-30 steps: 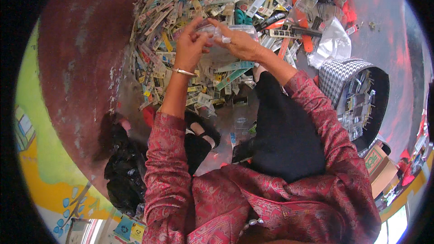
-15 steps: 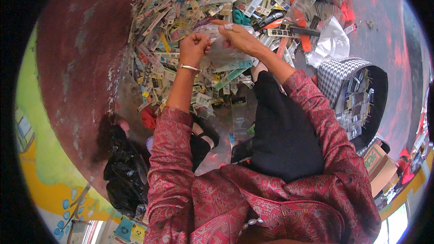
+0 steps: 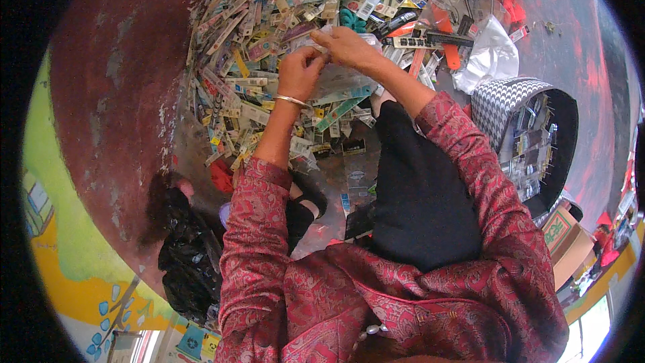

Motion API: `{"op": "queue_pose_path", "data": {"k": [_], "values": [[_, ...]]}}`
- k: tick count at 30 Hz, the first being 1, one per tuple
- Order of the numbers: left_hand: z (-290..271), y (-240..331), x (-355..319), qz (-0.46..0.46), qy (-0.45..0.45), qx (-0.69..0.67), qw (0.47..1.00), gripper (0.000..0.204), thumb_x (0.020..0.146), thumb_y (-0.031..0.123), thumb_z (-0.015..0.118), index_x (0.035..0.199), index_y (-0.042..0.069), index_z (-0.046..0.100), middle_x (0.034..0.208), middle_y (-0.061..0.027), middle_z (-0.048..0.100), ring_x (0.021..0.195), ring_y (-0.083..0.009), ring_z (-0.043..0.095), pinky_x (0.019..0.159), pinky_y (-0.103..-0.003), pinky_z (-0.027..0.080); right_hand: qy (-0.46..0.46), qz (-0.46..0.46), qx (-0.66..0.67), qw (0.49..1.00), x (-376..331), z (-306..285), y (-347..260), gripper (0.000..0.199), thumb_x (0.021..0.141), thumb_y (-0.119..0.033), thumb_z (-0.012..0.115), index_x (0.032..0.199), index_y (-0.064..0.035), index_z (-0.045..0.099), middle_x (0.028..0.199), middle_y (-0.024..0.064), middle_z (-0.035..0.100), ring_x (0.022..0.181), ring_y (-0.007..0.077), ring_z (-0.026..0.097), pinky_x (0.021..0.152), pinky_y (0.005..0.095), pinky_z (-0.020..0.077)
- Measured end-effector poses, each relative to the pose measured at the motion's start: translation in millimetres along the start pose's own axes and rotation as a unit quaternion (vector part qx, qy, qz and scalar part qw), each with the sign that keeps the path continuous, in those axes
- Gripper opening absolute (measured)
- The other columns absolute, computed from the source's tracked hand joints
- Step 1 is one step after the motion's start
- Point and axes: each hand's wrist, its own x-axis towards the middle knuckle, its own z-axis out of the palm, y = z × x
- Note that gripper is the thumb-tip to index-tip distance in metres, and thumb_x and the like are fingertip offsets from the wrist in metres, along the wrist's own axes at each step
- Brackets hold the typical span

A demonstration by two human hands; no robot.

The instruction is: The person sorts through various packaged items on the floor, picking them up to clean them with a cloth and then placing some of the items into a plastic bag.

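Note:
My left hand [image 3: 299, 75], with a silvery bangle at its wrist, is closed in a pinch at the edge of a clear plastic bag [image 3: 342, 82]. Touching it from the right, my right hand [image 3: 348, 48] has bent fingers on the upper part of the same bag. The fingertips of both hands meet and partly hide what lies between them. Beneath spreads a heap of flat, narrow plastic packets [image 3: 252, 84] in many colours. A teal coiled item [image 3: 352, 21] lies just beyond my right hand.
On the right stands a houndstooth-patterned box [image 3: 494, 104] holding packets, with a cardboard box [image 3: 571, 245] nearer me. A silvery-white plastic sheet [image 3: 490, 57] and an orange strip [image 3: 451, 56] lie right of the heap. A black plastic bag [image 3: 191, 262] rests at left.
My left hand has moved slightly right and up against my right hand; the fingertips now meet at the bag. My right hand has shifted a little left.

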Motion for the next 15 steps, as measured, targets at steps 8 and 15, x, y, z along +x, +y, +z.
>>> {"op": "queue_pose_path", "data": {"k": [8, 15], "values": [[-1.3, -5.2, 4.0, -0.210, 0.000, -0.230, 0.950, 0.017, 0.079, 0.022, 0.060, 0.072, 0.006, 0.061, 0.056, 0.0037, 0.047, 0.047, -0.0061, 0.041, 0.043, -0.021, 0.031, -0.045, -0.069, 0.176, 0.981, -17.3, -5.7, 18.0, 0.038, 0.074, -0.015, 0.063, 0.105, -0.0010, 0.044, 0.072, 0.0078, 0.057, 0.066, 0.0149, 0.055, 0.060, 0.0274, 0.0425], [-6.4, -8.2, 1.3, -0.091, -0.036, -0.108, 0.989, 0.018, 0.081, 0.021, 0.059, 0.074, 0.005, 0.061, 0.057, 0.0042, 0.047, 0.048, -0.0052, 0.040, 0.043, -0.021, 0.032, 0.130, -0.287, -0.279, 0.907, -28.2, -3.0, 2.8, 0.032, 0.069, -0.009, 0.058, 0.101, -0.0084, 0.051, 0.083, 0.0060, 0.055, 0.073, 0.0268, 0.055, 0.068, 0.0359, 0.0418]]}}
